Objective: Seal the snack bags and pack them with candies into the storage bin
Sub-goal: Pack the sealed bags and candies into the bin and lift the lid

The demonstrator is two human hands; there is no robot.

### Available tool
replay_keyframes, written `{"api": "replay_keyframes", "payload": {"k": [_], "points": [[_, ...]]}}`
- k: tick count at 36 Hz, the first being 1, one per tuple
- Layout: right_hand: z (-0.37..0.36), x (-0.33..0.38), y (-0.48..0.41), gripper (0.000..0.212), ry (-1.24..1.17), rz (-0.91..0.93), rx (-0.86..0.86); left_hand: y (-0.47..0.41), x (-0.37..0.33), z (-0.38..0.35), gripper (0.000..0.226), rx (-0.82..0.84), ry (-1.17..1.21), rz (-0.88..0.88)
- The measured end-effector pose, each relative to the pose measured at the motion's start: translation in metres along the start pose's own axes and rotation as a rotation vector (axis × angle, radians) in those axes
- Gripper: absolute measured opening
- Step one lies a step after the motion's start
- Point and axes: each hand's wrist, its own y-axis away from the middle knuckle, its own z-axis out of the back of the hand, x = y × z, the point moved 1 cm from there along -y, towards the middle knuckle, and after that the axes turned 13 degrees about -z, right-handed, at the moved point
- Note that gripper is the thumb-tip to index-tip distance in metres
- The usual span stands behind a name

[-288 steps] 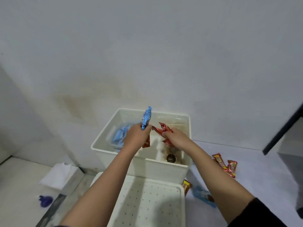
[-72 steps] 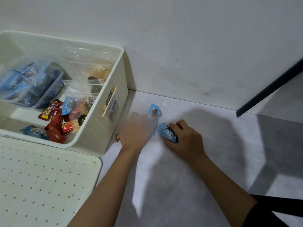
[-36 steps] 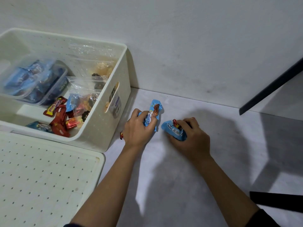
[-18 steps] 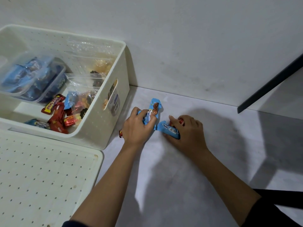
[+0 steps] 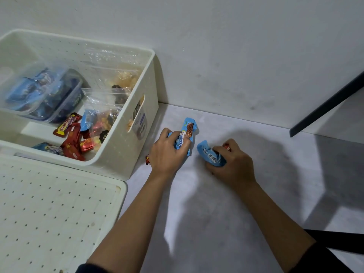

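In the head view we see the left hand (image 5: 169, 152) curled tight round a crinkled light-blue candy-bar wrapper (image 5: 187, 133). The right hand (image 5: 230, 164) has its fingers closed on a second blue wrapper with a barcode (image 5: 208, 154) and a small red candy (image 5: 226, 146). Both hands are low on the grey surface (image 5: 216, 213), just beside the white perforated plastic storage bin (image 5: 122, 162). Half a second earlier we find the same grips; eight seconds ago both hands were over the bin.

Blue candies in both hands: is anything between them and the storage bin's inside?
Only the near side wall of the storage bin, which they must be lifted over. Its top is open; the lid lies off it, in front.
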Motion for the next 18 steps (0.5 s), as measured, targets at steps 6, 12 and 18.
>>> {"api": "replay_keyframes", "payload": {"k": [6,12,18], "points": [[0.001,-0.003,-0.003,0.039,-0.134,-0.13,-0.007,-0.002,-0.002,0.002,0.039,-0.017,0.036,0.056],[0.004,0.005,-0.009,0.042,-0.357,-0.24,-0.117,-0.005,-0.009,0.005,0.039,-0.066,0.167,0.102],[0.017,0.018,-0.012,0.051,-0.437,-0.233,-0.168,-0.01,-0.027,0.015,0.035,-0.11,0.29,0.159]]}}
